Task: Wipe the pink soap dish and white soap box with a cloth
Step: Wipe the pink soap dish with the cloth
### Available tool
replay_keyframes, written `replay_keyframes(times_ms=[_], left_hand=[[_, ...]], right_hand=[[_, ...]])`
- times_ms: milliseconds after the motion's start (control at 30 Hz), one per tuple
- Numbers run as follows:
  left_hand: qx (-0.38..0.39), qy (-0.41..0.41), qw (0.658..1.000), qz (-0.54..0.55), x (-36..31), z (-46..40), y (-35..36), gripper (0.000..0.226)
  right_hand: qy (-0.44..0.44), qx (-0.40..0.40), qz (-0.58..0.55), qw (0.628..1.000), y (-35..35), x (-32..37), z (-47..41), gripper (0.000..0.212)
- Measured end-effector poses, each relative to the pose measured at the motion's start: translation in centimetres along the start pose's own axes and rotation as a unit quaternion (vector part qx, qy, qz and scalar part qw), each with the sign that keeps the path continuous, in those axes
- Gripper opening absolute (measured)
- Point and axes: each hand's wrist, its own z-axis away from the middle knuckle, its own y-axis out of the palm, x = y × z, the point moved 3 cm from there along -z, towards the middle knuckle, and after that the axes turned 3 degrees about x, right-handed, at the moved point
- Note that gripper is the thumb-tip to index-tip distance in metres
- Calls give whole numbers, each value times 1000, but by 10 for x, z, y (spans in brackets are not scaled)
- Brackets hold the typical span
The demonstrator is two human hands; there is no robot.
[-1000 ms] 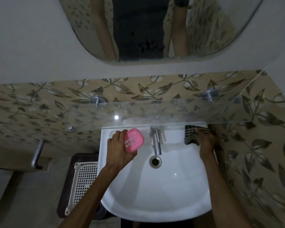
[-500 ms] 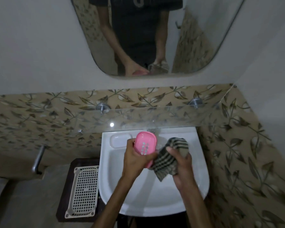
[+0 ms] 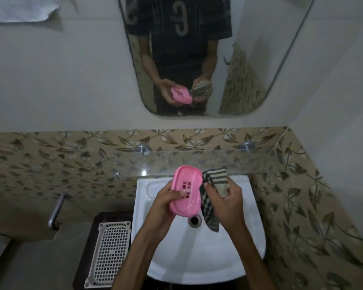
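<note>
A metal bar [image 3: 56, 210] juts from the ledge well to the left of the white sink [image 3: 197, 260], the fixed point of this dim washroom scene. Just left of the sink, a white lattice tray [image 3: 111, 252] lies on a dark stand [image 3: 88, 248].

Above the sink's bowl, the person's left hand [image 3: 166, 206] grips a pink soap dish [image 3: 187, 190], fingers wrapped round its underside and thumb lying across the slotted inner face. The dish is held tilted, its hollow side turned toward the camera, with pale streaks of residue on the pink plastic. It is clear of the sink and overlaps the front edge of the glass shelf [image 3: 197, 162] that runs along the leaf-patterned tiles [image 3: 50, 160] behind the sink.

Directly above the sink's drain [image 3: 195, 220], a dark-and-cream checked cloth [image 3: 213, 197] hangs just to the right of the dish, its edge touching or nearly touching the dish's rim; which cannot be told. The right hand [image 3: 226, 204] clutches the cloth, fingers curled into the bunched fabric, one loose end dangling toward the drain.

Over the sink, the wall mirror [image 3: 197, 59] reflects the person's dark printed shirt, both forearms, the pink dish and the cloth. The white soap box is not identifiable in this view.
</note>
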Motion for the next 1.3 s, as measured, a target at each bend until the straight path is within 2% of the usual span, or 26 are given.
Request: replay_keyframes(times_ms=[100, 200, 300, 433, 500, 533, 633, 733, 833, 900, 1067, 1133, 1233, 1300], left_hand=[[10, -22, 995, 95, 1, -2, 8, 50], [-11, -20, 992, 125, -1, -6, 13, 63], [-19, -12, 992, 122, -7, -9, 16, 71], [-32, 1, 991, 130, -15, -10, 15, 65], [-38, 7, 991, 130, -17, -10, 18, 57], [-40, 10, 991, 129, -17, -10, 20, 52], [-43, 11, 991, 130, -15, -10, 29, 56], [-27, 30, 994, 102, -16, -9, 39, 53], [-27, 56, 995, 78, -16, -10, 45, 57], [-33, 70, 994, 76, -14, -9, 45, 62], [-55, 86, 990, 100, -5, -10, 43, 49], [-71, 87, 987, 111, -2, -11, 42, 55], [-78, 92, 986, 115, 1, -11, 45, 68], [-75, 109, 986, 103, 1, -11, 48, 71]], right_hand=[[-89, 69, 66, 992, 12, 13, 1, 9], [-101, 76, 98, 987, 12, 15, 0, 12], [-58, 43, 80, 994, -4, 8, -4, 24], [58, 1, -19, 998, -17, 2, -4, 17], [113, 7, -78, 990, -16, 4, 0, 9], [112, 15, -82, 990, -15, 6, 3, 5], [2, 49, 29, 998, -10, 16, 12, 6], [-128, 73, 204, 968, -5, 23, 18, 21], [-134, 116, 283, 943, -7, 20, 22, 23], [-127, 141, 300, 935, -10, 17, 24, 20], [-132, 148, 293, 935, -9, 17, 31, 19], [-132, 158, 270, 941, -10, 15, 33, 18], [-121, 123, 256, 951, -16, 12, 30, 17], [-122, 142, 234, 954, -11, 12, 38, 18]])
